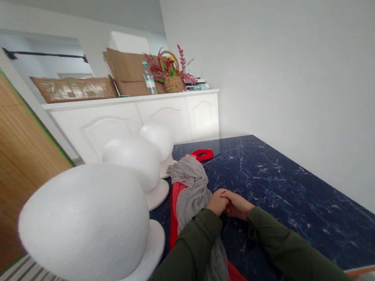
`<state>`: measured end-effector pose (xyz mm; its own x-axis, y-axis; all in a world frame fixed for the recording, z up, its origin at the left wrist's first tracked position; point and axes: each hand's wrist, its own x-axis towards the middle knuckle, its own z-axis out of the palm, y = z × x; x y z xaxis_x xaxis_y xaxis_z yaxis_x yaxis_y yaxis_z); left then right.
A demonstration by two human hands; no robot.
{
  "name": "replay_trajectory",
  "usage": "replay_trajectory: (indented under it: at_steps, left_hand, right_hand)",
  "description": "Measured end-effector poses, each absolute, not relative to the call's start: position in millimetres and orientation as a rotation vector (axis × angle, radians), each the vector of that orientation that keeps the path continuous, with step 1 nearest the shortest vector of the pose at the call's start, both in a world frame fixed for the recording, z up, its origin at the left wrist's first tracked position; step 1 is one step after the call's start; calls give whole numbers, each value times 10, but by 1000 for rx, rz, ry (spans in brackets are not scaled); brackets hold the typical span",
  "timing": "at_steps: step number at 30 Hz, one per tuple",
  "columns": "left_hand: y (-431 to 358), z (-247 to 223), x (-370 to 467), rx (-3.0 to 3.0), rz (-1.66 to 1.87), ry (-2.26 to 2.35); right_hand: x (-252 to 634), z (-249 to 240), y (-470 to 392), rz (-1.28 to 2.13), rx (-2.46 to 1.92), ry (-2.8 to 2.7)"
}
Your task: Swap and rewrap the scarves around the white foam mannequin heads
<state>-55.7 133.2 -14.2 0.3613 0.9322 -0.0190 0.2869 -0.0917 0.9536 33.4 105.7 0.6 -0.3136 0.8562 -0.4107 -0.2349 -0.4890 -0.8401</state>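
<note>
My left hand (217, 202) and my right hand (237, 204) are clasped together above the dark blue marbled tabletop (260, 173). Their fingers are closed around each other, and no object shows in them. A crumpled grey sheer scarf (192, 188) lies just left of the hands and runs under my left forearm. Red cloth (176, 199) shows along the scarf's left side and again near the bottom edge. Beyond the scarf lies a red band (204, 155), bent into a loop. Three white foam heads (85, 221) on round bases stand in a row on the left.
A white cabinet (161, 116) stands behind the table. On it are cardboard boxes (76, 88), a plastic bottle (148, 78) and a wicker basket (173, 84) with flowers. A plain wall (282, 60) borders the table's right side. A wooden panel (13, 161) is at the left.
</note>
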Motion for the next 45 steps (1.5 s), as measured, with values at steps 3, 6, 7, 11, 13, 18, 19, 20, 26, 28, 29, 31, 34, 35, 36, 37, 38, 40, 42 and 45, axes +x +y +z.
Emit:
replay_trajectory:
  at_steps: [3,6,7,11,13,18,19,20,26,28,29,31,34,35,36,37,38,40,42,45]
  left_hand:
    - [1321,-129,-559,1599,794,1114]
    - [1307,-105,-563,1596,808,1105]
    - [1304,-98,-563,1595,809,1104]
    - [1292,-77,-560,1602,800,1111]
    - [1282,-64,-555,1586,778,1119]
    - [1256,-34,-553,1564,802,1103]
    - [1255,-34,-554,1565,804,1096]
    - [1256,-37,-555,1565,802,1092]
    - [1264,-55,-551,1566,804,1100]
    - [1257,-52,-548,1557,794,1101]
    - [1254,-52,-547,1551,791,1100]
    - [1251,-54,-548,1541,786,1096]
    - [1256,-62,-552,1550,808,1098]
    - [1258,-64,-554,1554,815,1099]
    - [1261,-65,-555,1558,816,1098]
    - [1263,-65,-556,1558,808,1098]
    - [1264,-65,-557,1557,798,1100]
    - [1266,-62,-557,1565,793,1106]
    - [1267,-58,-559,1582,813,1112]
    - [1263,-46,-563,1602,822,1120]
  right_hand:
    - [338,-13,1065,1878,-1153,-879]
    - [339,-18,1063,1873,-1180,-878]
    - [338,-15,1060,1869,-1177,-886]
    - [331,7,1047,1868,-1168,-896]
    - [328,17,1043,1871,-1180,-886]
    - [327,24,1039,1869,-1191,-877]
    - [328,25,1039,1870,-1197,-880]
    - [329,25,1038,1869,-1200,-885]
    - [326,26,1037,1862,-1194,-922]
    - [323,26,1038,1869,-1206,-928]
    - [321,27,1037,1868,-1210,-924]
    - [318,31,1035,1861,-1223,-913]
    - [315,41,1028,1850,-1218,-910]
    - [315,44,1026,1851,-1218,-913]
    - [316,45,1025,1852,-1217,-917]
    - [316,45,1025,1854,-1216,-921]
    - [317,43,1027,1855,-1217,-924]
    - [321,31,1033,1857,-1218,-931]
    - [325,16,1041,1859,-1215,-925]
    - [329,2,1049,1856,-1202,-914]
